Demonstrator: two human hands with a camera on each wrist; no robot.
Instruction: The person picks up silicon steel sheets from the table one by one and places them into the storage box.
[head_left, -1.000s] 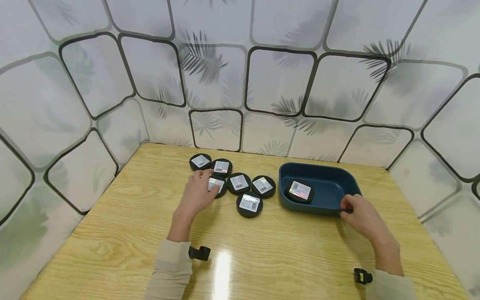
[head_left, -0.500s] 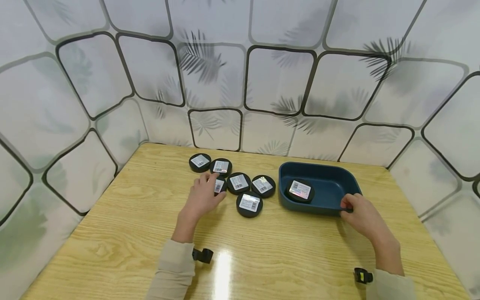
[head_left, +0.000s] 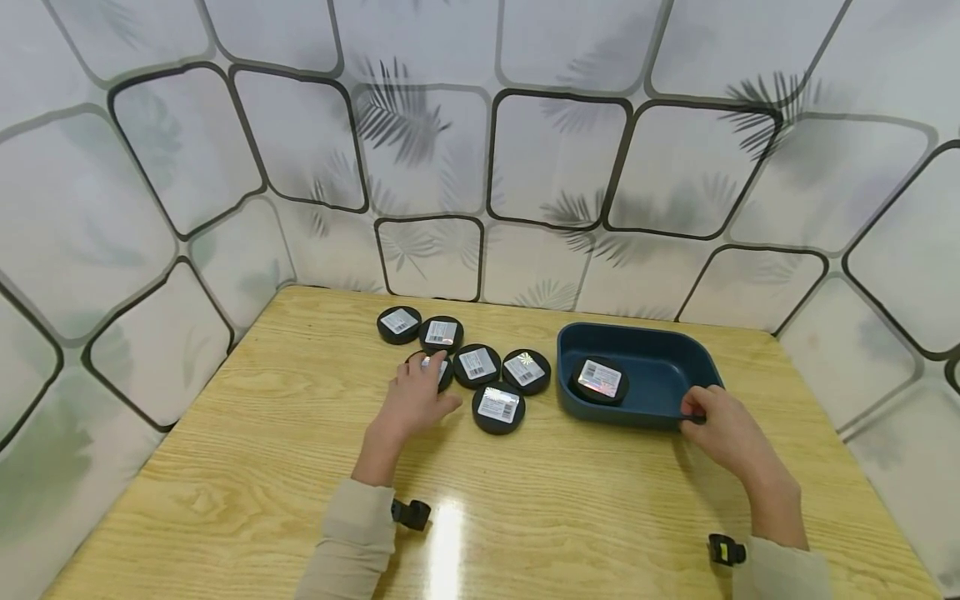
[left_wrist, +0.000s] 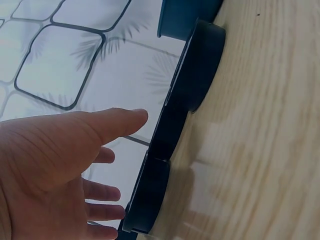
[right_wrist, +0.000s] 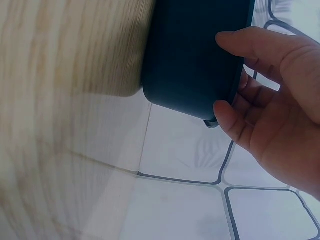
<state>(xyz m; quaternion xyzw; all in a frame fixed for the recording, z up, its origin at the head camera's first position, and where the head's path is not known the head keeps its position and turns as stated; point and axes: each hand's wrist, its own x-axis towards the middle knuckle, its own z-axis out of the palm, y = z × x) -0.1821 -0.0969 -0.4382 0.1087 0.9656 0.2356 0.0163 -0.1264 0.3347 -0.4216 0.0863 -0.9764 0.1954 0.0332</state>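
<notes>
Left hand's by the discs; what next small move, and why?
Probably close the left hand on the black disc below it: that hand looks open, holding nothing, while the right hand grips the blue tray, which has room beside its one disc.

the near right rim of a dark blue tray (head_left: 662, 379) is pinched by the right hand (head_left: 723, 425), and one black disc (head_left: 609, 395) is contained at the tray's left end. on the wooden table (head_left: 570, 500), a partly covered disc (head_left: 446, 378) is reached over by the left hand (head_left: 411, 400), while five other discs (head_left: 485, 381) are spread beyond it and to its right. beige sleeves (head_left: 351, 533) are worn.
</notes>
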